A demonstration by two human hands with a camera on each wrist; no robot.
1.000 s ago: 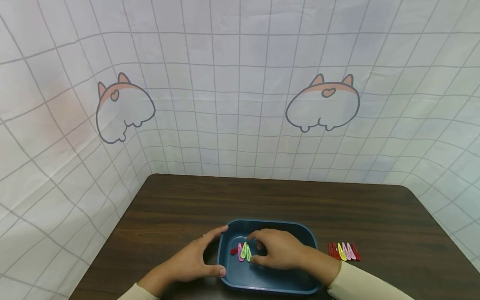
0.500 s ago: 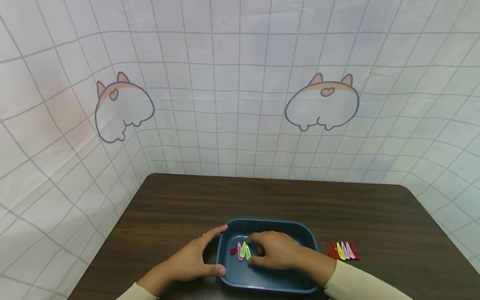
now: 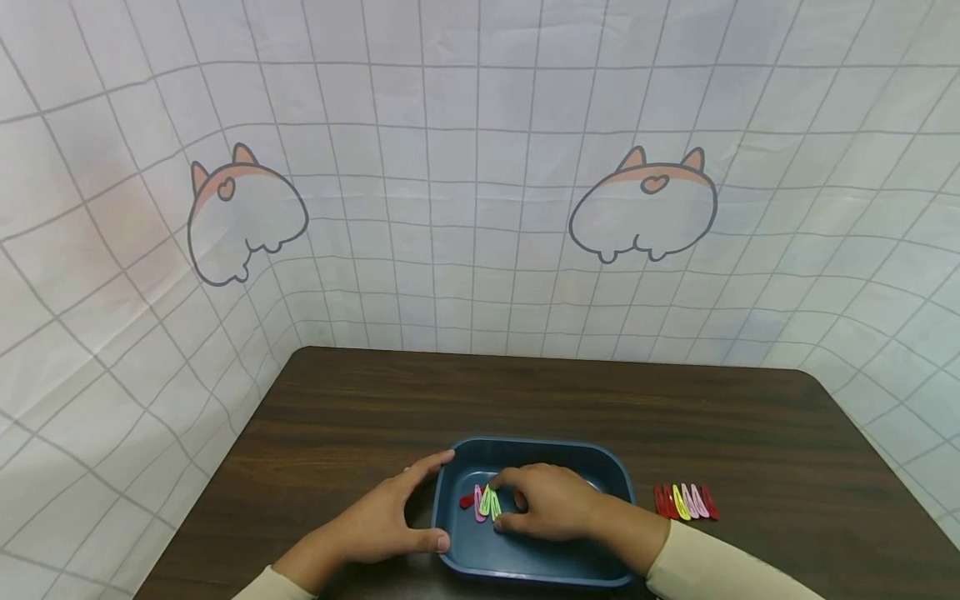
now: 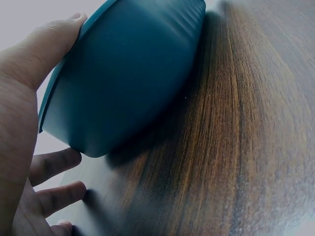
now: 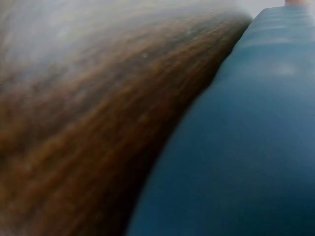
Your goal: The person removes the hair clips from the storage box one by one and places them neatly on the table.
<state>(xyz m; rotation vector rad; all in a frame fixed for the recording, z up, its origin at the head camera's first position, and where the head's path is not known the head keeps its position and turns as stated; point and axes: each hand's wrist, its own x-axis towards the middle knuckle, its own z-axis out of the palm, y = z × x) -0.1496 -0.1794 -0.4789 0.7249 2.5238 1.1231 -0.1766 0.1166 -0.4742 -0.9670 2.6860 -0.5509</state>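
Observation:
In the head view a blue tray [image 3: 536, 567] holds a small row of snap hair clips near its left side. A red clip [image 3: 467, 502] lies partly behind a pink clip [image 3: 479, 504], with two light green hair clips [image 3: 496, 505] to the right. My right hand [image 3: 551, 502] reaches into the tray, index finger and thumb bent to the two ends of the rightmost green clip. At the tray's left side my left hand [image 3: 378, 518] is spread, index fingertip at the back corner and thumb at the rim. The left wrist view shows that thumb [image 4: 47, 46] against the rim.
On the dark wooden table [image 3: 360, 417], right of the tray, lies a row of several red, yellow and pink hair clips [image 3: 686, 502]. A white gridded curtain [image 3: 480, 208] surrounds the table's back and sides. The right wrist view shows mostly the tray's outer wall [image 5: 236, 162].
Both hands and the clips stay almost in place. My right hand's index finger and thumb have shifted very slightly left, close on the rightmost green clip.

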